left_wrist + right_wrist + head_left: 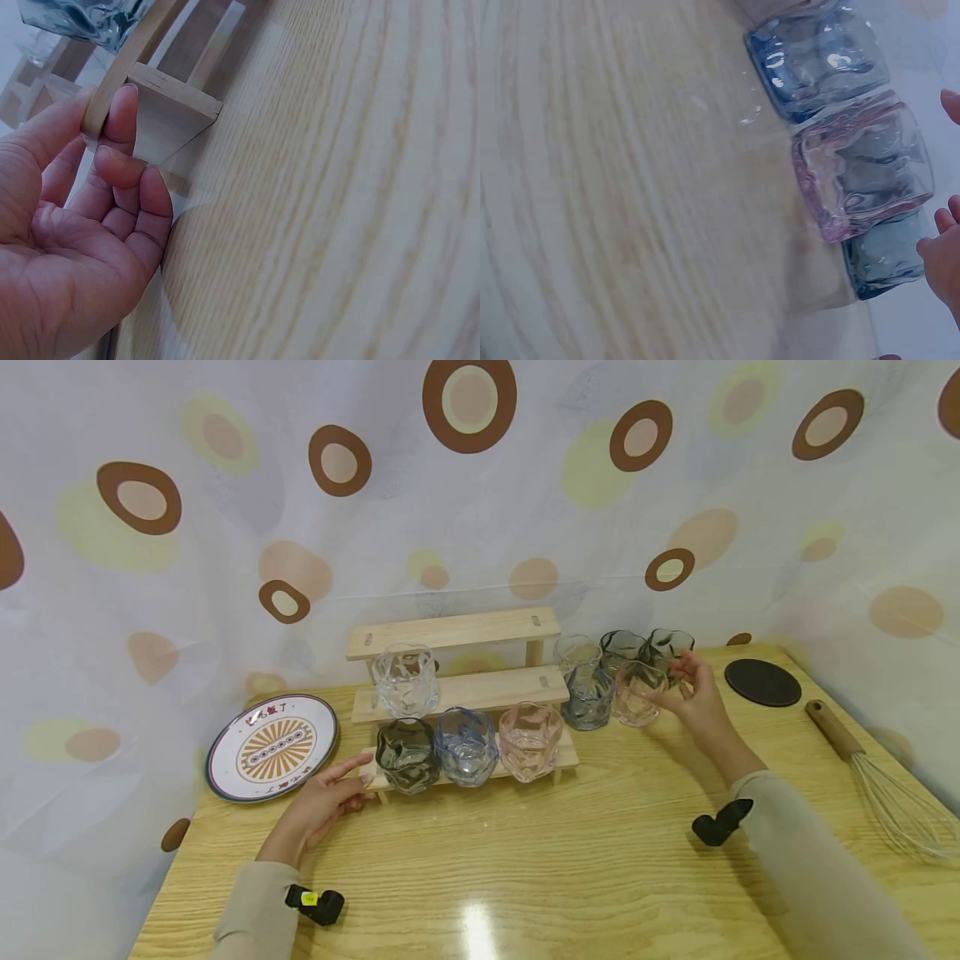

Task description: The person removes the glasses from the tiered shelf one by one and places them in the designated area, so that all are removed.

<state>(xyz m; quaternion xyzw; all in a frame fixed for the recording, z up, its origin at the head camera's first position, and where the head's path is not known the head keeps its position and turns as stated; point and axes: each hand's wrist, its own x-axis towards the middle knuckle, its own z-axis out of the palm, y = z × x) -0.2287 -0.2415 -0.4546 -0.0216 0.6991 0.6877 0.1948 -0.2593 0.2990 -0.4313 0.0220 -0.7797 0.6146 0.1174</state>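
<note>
My left hand (322, 806) pinches the left end of the bottom step of a wooden tiered rack (450, 631); the left wrist view shows thumb and fingers round its edge (101, 105). On that step stand a dark grey glass (407, 758), a blue glass (467, 752) and a pink glass (531, 745). A clear glass (407, 683) stands on the middle step. My right hand (701, 702) is beside another pink glass (637, 697) on the table; in the right wrist view its fingers (945, 217) look apart from this glass (862, 169).
Behind and beside that pink glass stand a blue glass (587, 697), a clear glass (577, 652) and two dark glasses (622, 647). At the right lie a black round coaster (763, 682) and a whisk (836, 731). A patterned plate (225, 760) leans at the left. A spotted curtain (480, 510) hangs behind.
</note>
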